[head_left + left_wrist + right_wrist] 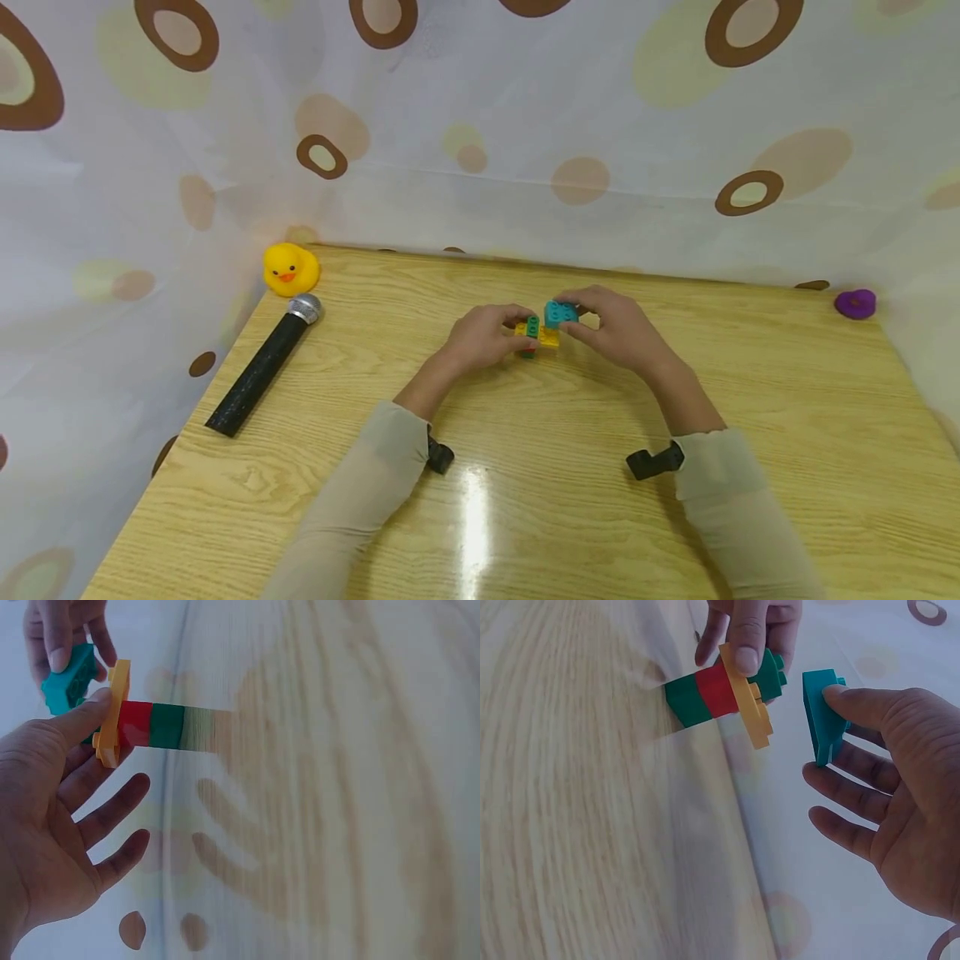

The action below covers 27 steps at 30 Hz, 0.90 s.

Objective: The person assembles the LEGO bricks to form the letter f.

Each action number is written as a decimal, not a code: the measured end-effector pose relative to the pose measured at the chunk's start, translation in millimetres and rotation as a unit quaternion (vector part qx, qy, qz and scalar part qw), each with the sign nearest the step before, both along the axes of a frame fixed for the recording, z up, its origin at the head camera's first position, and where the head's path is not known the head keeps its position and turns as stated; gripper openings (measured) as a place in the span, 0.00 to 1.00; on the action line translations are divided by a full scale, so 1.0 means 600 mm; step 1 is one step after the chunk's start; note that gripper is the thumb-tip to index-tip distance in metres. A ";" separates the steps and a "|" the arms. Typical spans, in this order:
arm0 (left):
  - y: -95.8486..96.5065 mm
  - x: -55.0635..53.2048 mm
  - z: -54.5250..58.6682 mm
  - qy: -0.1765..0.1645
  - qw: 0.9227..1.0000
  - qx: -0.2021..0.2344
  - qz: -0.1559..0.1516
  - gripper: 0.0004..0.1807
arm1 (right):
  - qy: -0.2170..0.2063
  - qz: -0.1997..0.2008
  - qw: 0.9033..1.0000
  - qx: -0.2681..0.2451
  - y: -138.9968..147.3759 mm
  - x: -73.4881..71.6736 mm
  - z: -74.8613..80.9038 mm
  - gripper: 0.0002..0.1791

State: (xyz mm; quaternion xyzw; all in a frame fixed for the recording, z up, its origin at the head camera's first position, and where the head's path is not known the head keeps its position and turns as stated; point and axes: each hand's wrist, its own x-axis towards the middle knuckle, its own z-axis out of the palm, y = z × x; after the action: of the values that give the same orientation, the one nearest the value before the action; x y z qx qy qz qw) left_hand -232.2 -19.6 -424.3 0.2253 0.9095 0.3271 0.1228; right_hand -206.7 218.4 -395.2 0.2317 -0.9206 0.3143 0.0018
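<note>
A small tower of toy bricks stands on the table, with a green brick [688,701] at the bottom and a red brick [715,690] over it. Across these lies a long yellow brick [550,338], topped by a narrow green brick [532,326]. My left hand [480,337] pinches the tower at the yellow brick between thumb and fingers, the other fingers spread. A teal brick [558,313] with studs is held between the thumb and fingertips of my right hand [611,329]. In the right wrist view a small gap shows between the teal brick and the yellow one.
At the table's back left corner sits a yellow rubber duck [291,270], with a black microphone [258,367] lying in front of it. A small purple object [856,304] is at the far right edge. A patterned curtain [525,150] hangs behind the table [555,517].
</note>
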 end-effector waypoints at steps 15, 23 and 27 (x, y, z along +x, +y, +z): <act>0.004 0.004 0.003 0.002 1.000 -0.021 0.008 0.31 | 0.016 0.011 1.000 0.012 -0.019 0.005 -0.012 0.24; 0.003 0.006 0.002 -0.013 1.000 0.002 0.011 0.30 | 0.015 0.012 1.000 0.013 -0.024 0.005 -0.015 0.26; 0.004 0.005 0.001 -0.014 1.000 0.008 0.008 0.30 | 0.017 0.014 1.000 0.015 -0.026 0.004 -0.014 0.26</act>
State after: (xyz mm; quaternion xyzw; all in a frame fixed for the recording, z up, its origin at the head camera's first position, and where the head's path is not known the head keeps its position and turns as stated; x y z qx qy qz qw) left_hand -229.1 -17.4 -423.4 0.2142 0.9070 0.3382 0.1308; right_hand -204.2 203.0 -403.8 0.2500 -0.9218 0.2963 0.0092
